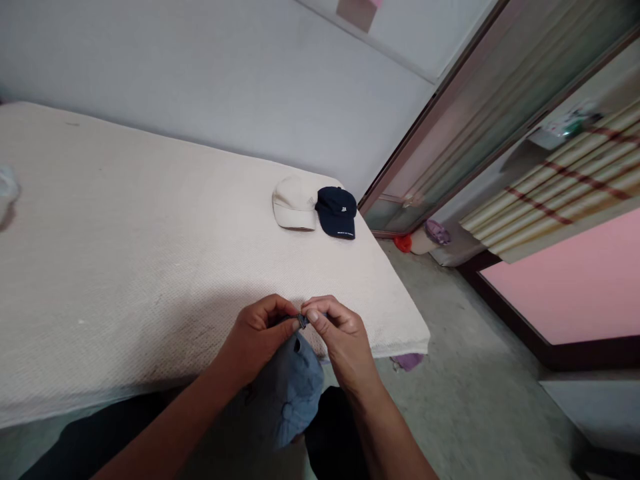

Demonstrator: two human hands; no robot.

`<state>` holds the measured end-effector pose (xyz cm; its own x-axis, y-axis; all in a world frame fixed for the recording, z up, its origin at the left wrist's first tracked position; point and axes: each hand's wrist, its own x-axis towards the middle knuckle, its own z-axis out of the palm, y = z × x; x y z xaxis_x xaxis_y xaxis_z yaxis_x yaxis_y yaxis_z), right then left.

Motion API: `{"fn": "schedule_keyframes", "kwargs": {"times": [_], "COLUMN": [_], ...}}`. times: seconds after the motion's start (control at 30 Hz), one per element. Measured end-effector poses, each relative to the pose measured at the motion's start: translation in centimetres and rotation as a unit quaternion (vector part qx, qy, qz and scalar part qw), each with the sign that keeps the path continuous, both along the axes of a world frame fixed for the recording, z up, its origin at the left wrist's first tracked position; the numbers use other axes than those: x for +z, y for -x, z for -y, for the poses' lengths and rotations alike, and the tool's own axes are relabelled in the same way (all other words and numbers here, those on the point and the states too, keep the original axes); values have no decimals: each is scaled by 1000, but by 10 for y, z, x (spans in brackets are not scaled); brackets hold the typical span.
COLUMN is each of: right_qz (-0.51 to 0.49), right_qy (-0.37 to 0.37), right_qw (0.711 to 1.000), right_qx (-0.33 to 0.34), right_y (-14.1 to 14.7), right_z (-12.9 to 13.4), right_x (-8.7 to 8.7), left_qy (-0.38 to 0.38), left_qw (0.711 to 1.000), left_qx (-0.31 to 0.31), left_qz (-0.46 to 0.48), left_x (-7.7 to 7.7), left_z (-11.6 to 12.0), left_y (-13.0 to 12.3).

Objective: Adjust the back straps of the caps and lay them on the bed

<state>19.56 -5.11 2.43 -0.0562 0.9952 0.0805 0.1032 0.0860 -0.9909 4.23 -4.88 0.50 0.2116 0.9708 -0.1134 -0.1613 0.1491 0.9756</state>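
Observation:
A blue baseball cap (299, 383) hangs below my two hands, just off the near edge of the bed. Pinched at its back strap, my left hand (263, 330) grips one side near a small buckle. My right hand (340, 327) pinches the strap from the other side, fingertips almost touching those of the left. Part of the cap is hidden behind my left forearm. Farther off, a cream cap (295, 203) and a navy cap (337, 212) rest side by side on the bed, brims toward me.
The bed (150, 253) has a pale textured cover and stands against a grey wall. Right of it are the concrete floor (465, 373), a striped curtain (565, 180) and a pink panel (575, 280). A red item (403, 243) and purple cloth (407, 361) lie low near the bed.

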Motion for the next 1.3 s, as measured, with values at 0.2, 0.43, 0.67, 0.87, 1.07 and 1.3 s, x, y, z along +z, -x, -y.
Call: {"fn": "schedule_keyframes", "kwargs": {"times": [0.2,0.43,0.67,0.87,1.07,1.3], "right_qz": [69,115,104,71,68,83], "right_qy": [-60,-103,-96,-84,-86,-96], "right_qw": [996,988,990,994,994,992], "right_qx": [-11,-6,-14,-19,-9,-25], "right_y": [0,0,2,3,4,6], "right_z": [0,-1,-1,-1,-2,-2], "right_x": [5,3,2,2,-1,-3], "left_qy": [-6,-7,-1,2,11,7], "left_qw": [1000,1000,1000,1000,1000,1000], "left_qx": [-2,0,5,2,3,3], "left_qz": [5,11,16,15,22,24], "left_x": [-1,-2,-3,-3,-2,-4], "left_z": [0,1,0,0,-1,0], "left_y": [0,0,0,0,-1,0]}}
